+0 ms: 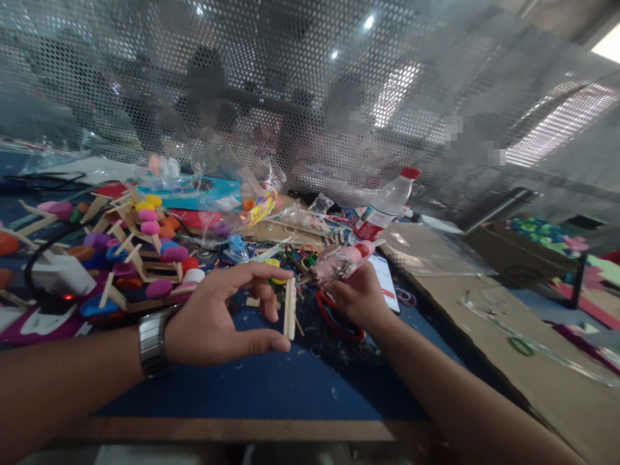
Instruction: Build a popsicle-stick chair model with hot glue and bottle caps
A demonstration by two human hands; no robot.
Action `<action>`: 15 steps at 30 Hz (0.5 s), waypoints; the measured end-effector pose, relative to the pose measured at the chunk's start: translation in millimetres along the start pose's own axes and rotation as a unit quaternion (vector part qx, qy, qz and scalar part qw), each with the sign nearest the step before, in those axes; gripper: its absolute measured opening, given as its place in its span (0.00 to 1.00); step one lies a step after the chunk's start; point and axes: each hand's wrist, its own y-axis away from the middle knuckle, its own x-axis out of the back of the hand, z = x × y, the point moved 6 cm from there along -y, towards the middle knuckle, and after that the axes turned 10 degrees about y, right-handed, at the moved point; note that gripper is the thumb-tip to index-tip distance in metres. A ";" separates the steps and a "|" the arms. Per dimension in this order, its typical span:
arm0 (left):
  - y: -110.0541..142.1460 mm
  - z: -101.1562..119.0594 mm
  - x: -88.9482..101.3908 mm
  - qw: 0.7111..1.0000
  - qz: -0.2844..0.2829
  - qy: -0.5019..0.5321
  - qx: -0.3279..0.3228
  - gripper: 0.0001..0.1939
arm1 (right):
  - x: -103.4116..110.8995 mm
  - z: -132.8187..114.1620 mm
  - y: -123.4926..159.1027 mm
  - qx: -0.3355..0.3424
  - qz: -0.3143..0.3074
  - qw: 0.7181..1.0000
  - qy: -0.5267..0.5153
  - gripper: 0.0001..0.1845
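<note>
Left hand [217, 316] has a small stack of wooden sticks [289, 310] pinched upright by the ends, fingertip up top and thumb at the bottom, probably so the long face stays free. Right hand [358, 290] is wrapped round a pink glue gun [336, 266], nozzle angled in right by the sticks' upper end, likely for close aim. All of it's above the blue tabletop [232, 394], kinda messy, phone [386, 284] just beyond the right hand.
</note>
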 end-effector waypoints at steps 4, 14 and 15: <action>0.8 -0.6 -0.3 1.000 -0.003 -0.001 0.003 0.30 | -0.1 1.2 0.6 -0.016 0.004 1.000 0.004 0.06; 0.5 -1.4 0.2 1.000 -0.002 -0.023 -0.003 0.30 | 0.7 1.2 0.0 -0.021 0.020 1.000 -0.004 0.05; 0.4 -1.3 0.4 1.000 0.000 -0.023 -0.003 0.30 | 0.8 1.3 -0.1 -0.023 0.022 1.000 -0.003 0.05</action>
